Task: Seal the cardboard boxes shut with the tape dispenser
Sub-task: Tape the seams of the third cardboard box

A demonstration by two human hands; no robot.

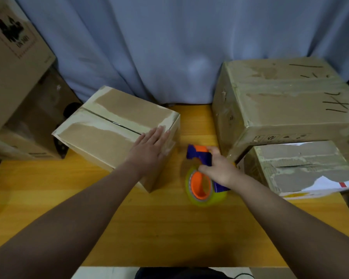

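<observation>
Centrally, a wooden table (159, 228) with a yellow-orange grain finish, backed along its far edge by a pale blue curtain (169, 47) hanging in soft folds. On the left half of the table: one cardboard box (109, 125), set at an angle, flaps down, the centre seam showing as a dark line between patches of old torn tape. Left hand (149, 150): flat and spread, palm down on the near right corner of that box's top, holding nothing. Right hand (218, 168): its grip closed around the blue handle of the tape dispenser (201, 174), which sits just right of the box, between it and the boxes at the right edge; body blue with orange parts, orange hub, roll of clear yellowish tape facing the camera; whether it touches the table cannot be told. At right: a large worn box (286, 101) with dark scrawled marks on its top, resting partly over a smaller worn box (302, 168) whose flaps are torn and which bears a white label. At far left, off the table: a tall printed carton (10, 63), with darker cartons beneath it. Both forearms are bare.
</observation>
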